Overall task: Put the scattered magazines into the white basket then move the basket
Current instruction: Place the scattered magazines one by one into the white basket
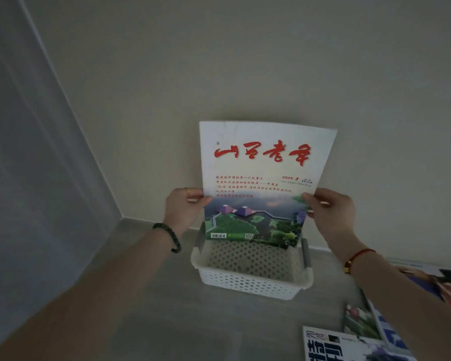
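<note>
A magazine with a white cover, red brush lettering and a green landscape picture stands upright in front of me. My left hand grips its left edge and my right hand grips its right edge. Its lower edge hangs just over the back of the white perforated basket, which sits on the grey floor against the wall. I see nothing inside the basket. Other magazines lie scattered on the floor at the lower right: one with blue lettering, one with a green cover and one further right.
A pale wall rises right behind the basket and meets a grey side wall at the left, forming a corner. Bare grey floor stretches left of and in front of the basket.
</note>
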Demonstrator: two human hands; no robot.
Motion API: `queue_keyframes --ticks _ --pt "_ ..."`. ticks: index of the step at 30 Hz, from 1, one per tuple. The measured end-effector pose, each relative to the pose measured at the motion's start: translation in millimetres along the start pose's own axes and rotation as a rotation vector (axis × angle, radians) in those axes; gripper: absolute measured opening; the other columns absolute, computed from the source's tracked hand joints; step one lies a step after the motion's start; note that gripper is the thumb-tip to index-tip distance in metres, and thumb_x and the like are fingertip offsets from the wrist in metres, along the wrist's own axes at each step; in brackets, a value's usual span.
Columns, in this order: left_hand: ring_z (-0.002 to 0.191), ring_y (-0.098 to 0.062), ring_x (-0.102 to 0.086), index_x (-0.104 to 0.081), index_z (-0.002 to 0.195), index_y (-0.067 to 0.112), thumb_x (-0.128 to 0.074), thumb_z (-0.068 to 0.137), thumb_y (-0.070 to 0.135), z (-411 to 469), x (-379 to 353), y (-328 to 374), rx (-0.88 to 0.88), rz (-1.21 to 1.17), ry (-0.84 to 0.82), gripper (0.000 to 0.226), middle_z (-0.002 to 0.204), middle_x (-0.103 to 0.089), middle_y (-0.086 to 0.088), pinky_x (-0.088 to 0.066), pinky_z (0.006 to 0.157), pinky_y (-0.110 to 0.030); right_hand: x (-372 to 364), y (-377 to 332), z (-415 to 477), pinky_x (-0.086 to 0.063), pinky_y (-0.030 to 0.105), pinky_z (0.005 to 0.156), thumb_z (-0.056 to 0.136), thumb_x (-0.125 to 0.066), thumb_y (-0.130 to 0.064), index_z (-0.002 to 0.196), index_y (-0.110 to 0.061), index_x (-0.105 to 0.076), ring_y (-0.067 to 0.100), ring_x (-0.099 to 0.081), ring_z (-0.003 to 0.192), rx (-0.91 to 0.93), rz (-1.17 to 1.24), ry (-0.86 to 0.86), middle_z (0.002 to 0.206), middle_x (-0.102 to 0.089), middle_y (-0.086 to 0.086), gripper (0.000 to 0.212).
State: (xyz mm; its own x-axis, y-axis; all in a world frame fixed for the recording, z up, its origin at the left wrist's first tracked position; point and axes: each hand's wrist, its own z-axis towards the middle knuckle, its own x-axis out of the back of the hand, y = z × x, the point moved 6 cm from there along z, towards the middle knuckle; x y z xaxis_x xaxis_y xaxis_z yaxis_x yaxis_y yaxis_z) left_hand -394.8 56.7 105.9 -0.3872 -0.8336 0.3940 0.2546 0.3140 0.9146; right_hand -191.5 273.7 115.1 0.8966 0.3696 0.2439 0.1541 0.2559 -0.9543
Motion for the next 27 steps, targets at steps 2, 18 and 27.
queue_keyframes --ticks 2,18,27 --pt "0.079 -0.018 -0.06 -0.07 0.098 0.006 -0.069 0.076 0.012 9 -9 -16 0.029 -0.006 0.021 0.022 0.088 -0.065 0.001 -0.051 0.076 -0.03 -8 12 4 -0.055 0.048 0.078 0.076 -0.069 -0.011 0.066 -0.029 -0.065 0.026 -0.065 0.069 -0.02 -0.016 0.016 0.072 -0.067 0.002 0.022" --pt "0.08 -0.014 -0.059 -0.068 0.098 0.004 -0.065 0.08 0.013 32 -45 -66 0.022 0.045 0.043 0.02 0.101 -0.07 -0.012 -0.041 0.056 -0.006 -32 70 10 -0.052 0.033 0.071 0.08 -0.064 -0.015 0.083 -0.018 -0.06 0.019 -0.063 0.074 -0.1 -0.119 0.059 0.082 -0.065 0.0 0.006" --pt "0.075 -0.009 -0.056 -0.068 0.099 0.008 -0.068 0.078 0.024 24 -42 -62 0.066 0.06 0.121 0.026 0.1 -0.071 -0.01 -0.04 0.063 -0.008 -16 65 15 -0.045 0.016 0.063 0.082 -0.064 -0.021 0.101 -0.01 -0.066 0.008 -0.058 0.07 -0.144 -0.193 -0.013 0.085 -0.064 -0.003 0.023"
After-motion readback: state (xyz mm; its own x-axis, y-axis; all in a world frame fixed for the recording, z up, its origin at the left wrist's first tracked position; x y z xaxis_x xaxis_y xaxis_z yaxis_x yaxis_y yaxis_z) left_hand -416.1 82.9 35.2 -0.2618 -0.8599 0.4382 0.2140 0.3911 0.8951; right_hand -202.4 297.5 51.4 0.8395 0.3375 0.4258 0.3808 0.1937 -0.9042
